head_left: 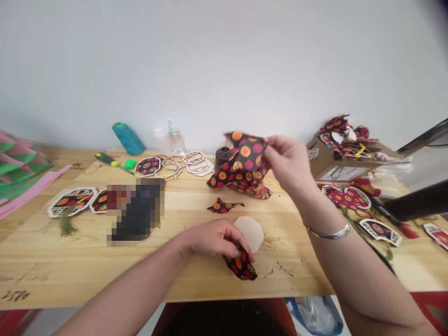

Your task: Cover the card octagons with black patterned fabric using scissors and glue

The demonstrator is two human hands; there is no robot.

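Observation:
My left hand (pixel 222 240) is low over the table near its front edge, its fingers closed on a small dark patterned fabric piece (pixel 241 267). Beside those fingers lies a pale octagonal card (pixel 250 233), partly covered by them. My right hand (pixel 285 158), with a silver bangle on the wrist, pinches the upper corner of a larger patterned cloth (pixel 247 156) and holds it raised above the table's back part. More of the same print bunches below it. A small fabric scrap (pixel 224 205) lies between the cloth and my left hand.
Blue thread cone (pixel 128 138), spray bottle (pixel 176 137) and white cut-out frames (pixel 198 164) stand or lie along the wall. At right is a cardboard box (pixel 332 163) of fabric pieces, near a black pole (pixel 420 200). Finished-looking ornaments (pixel 72 202) and a pixelated dark object lie left.

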